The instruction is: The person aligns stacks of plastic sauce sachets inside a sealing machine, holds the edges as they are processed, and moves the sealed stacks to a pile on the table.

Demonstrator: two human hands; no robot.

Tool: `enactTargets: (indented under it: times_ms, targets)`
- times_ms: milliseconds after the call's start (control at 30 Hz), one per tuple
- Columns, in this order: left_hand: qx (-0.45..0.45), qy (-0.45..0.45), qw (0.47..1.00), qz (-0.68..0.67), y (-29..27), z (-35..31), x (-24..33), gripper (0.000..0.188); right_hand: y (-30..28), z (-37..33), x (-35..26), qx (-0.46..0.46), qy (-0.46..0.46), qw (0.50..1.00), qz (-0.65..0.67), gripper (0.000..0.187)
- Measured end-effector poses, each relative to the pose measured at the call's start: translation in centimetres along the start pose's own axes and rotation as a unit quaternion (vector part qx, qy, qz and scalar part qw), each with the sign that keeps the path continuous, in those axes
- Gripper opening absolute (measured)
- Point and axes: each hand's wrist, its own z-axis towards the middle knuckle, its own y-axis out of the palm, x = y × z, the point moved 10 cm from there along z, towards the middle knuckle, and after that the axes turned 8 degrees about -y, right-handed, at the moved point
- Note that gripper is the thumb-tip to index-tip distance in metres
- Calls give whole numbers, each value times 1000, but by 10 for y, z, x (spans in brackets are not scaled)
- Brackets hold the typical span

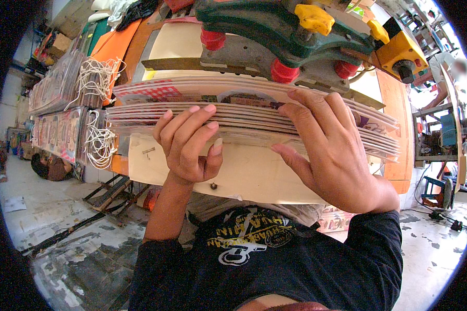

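- Printed sheets [254, 122]: a thick pile of flat pieces, pale edges showing, lying crosswise in front of the person's chest, between the board and the machine. A gap splits the pile into a front and a rear group.
- Left hand [189, 147]: half-open, fingers loosely curled; fingertips overlap the front group, left of its middle. Nothing seen pinched between thumb and fingers.
- Right hand [334, 145]: fingers bent across the upper edges at the gap, thumb apart on the near side. Cannot tell whether it grips the front group or only rests there.
- Board [244, 179]: pale yellow, under and in front of the sheets; small dark spot near its front edge.
- Machine [244, 23]: dark green frame, just beyond the sheets; red feet [284, 72], yellow knob [315, 19] on top, yellow box [399, 54] with a dark dial at its right.
- Metal bar [174, 64]: long, between machine and sheets.
- Left side: two more piles [59, 132] with white cords [99, 145] bunched at their right ends.
- Table [397, 114]: orange, visible at right.
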Motion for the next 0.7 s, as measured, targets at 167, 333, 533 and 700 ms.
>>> enactTargets:
  times_ms: [167,333,533,700]
  targets:
    - [-1,-4,1000,2,-1,-1,0,25,0,2,1,-4,-2,1000,15,49]
    - [-28,-13,999,26,1,0,1,22,-1,3,3,6,8,999,47,56]
    - [1,3,1000,1,-1,0,0,23,3,4,9,4,37,999,-5,62]
    - [-7,-1,1000,1,-1,-1,0,24,5,4,10,-10,42,999,-24,64]
